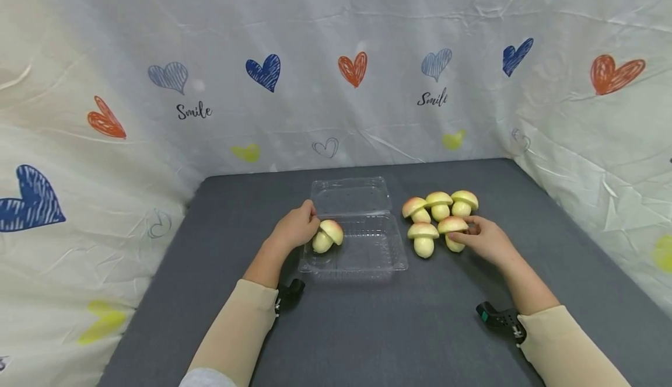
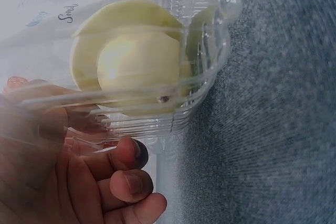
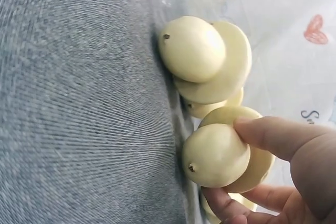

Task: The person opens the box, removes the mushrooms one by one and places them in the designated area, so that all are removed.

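A hinged clear plastic container (image 1: 367, 247) lies on the table with its lid (image 1: 350, 195) folded back. One toy mushroom (image 1: 326, 236) with a red-tinged cap is inside, near its left wall. My left hand (image 1: 297, 225) grips the container's left edge, right beside that mushroom; through the plastic in the left wrist view, part of the hand (image 2: 79, 166) shows near the cap. On the right, my right hand (image 1: 485, 239) pinches another mushroom (image 3: 218, 153) between thumb and fingers, its stem facing the wrist camera. Several more mushrooms (image 1: 423, 239) stand close around it.
The dark grey table (image 1: 378, 328) is backed by a white curtain (image 1: 304, 19) printed with hearts and words. More curtain hangs at the left and right sides. A mushroom (image 3: 194, 51) stands next to the pinched one in the right wrist view.
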A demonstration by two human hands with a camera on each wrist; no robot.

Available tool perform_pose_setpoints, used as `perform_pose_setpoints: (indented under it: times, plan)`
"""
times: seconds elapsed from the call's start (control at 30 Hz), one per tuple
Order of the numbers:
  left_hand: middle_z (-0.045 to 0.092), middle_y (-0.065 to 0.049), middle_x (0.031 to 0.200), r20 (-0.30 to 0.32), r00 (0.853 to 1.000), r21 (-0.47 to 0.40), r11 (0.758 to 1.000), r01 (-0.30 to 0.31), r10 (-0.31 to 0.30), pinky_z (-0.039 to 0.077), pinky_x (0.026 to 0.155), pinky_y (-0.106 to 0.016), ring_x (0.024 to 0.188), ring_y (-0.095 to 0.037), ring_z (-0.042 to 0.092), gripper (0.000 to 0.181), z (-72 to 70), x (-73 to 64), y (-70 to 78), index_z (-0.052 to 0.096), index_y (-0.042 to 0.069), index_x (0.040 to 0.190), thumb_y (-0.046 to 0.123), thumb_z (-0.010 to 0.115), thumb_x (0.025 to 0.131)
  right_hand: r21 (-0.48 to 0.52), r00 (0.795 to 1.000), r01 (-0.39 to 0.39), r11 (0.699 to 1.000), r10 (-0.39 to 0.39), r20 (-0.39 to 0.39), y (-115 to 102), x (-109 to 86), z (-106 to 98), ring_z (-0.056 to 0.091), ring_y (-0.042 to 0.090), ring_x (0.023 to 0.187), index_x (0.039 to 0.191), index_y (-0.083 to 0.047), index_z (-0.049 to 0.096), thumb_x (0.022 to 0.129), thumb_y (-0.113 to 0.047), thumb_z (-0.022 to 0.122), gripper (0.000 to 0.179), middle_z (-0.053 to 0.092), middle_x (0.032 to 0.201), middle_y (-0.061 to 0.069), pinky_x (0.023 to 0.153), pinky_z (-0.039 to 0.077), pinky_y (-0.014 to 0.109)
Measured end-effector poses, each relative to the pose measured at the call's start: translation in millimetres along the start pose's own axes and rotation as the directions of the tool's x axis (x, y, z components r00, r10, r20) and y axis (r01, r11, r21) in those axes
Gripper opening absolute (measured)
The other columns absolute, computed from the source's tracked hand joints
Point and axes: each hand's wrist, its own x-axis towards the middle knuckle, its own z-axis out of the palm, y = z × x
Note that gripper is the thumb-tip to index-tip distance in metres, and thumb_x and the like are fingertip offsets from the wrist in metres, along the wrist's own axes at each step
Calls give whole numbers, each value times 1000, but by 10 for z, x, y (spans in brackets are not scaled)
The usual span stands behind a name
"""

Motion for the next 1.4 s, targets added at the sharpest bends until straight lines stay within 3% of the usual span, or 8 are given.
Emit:
perform_pose_setpoints:
  times: [0.27, 0.5, 0.73, 0.93, 1.13, 1.27, 1.4]
  plan:
    - [51, -6, 71, 0, 1000, 2, 1000, 1, -1, 34, 52, -35, 54, -18, 41, 17, 10, 5, -10, 49, 7, 116, 20, 42, 108, 1, 999, -19, 1000, 19, 36, 23, 12, 36, 54, 50, 121, 153, 14, 27, 97, -57, 65, 99, 48, 141, 39, 88, 50, 56]
    - [54, -8, 73, -9, 1000, -4, 1000, 1, -1, 36, 53, -35, 55, -19, 44, 18, 4, 2, -1, 50, 6, 117, 19, 42, 108, 6, 999, -13, 1000, 13, 46, 3, 5, -8, 56, 49, 119, 153, 13, 29, 97, -55, 65, 96, 51, 138, 39, 87, 51, 54]
    - [56, -8, 75, -7, 1000, 3, 1000, 1, -1, 37, 53, -36, 55, -19, 45, 18, 12, 4, 17, 50, 7, 118, 20, 43, 109, -50, 999, 2, 999, 0, 36, -69, -93, -213, 55, 46, 114, 156, 8, 25, 96, -60, 63, 98, 48, 137, 34, 83, 50, 53]
    - [57, -8, 77, -2, 1000, 10, 1000, 29, -29, 38, 54, -36, 57, -20, 47, 18, 2, -10, 10, 50, 7, 118, 20, 44, 109, -136, 992, 124, 983, -128, -18, -396, -204, -270, 58, 43, 107, 155, 9, 29, 97, -57, 65, 95, 49, 135, 34, 78, 50, 51]
    - [51, -6, 72, 5, 1000, 6, 1000, 15, -15, 35, 53, -35, 55, -19, 42, 16, -7, -7, -4, 50, 7, 114, 20, 44, 108, -93, 972, 227, 969, -232, -38, -804, -318, -127, 59, 39, 107, 154, 2, 38, 97, -50, 68, 82, 55, 133, 27, 80, 49, 48]
    - [48, -5, 72, 1, 1000, 13, 1000, 1, -1, 35, 53, -35, 55, -18, 42, 15, 5, 13, -20, 50, 8, 112, 21, 43, 108, -49, 957, 283, 958, -285, -48, -1047, -367, 15, 56, 31, 81, 150, -4, 47, 97, -42, 72, 70, 59, 129, 22, 68, 47, 41]
    - [50, -6, 73, -9, 1000, 15, 1000, 2, -2, 35, 54, -35, 57, -19, 43, 14, 14, 19, -40, 50, 9, 111, 21, 44, 108, -27, 948, 317, 948, -318, -34, -1262, -392, 195, 49, 23, 72, 145, -8, 52, 96, -39, 73, 62, 63, 124, 16, 61, 44, 37]
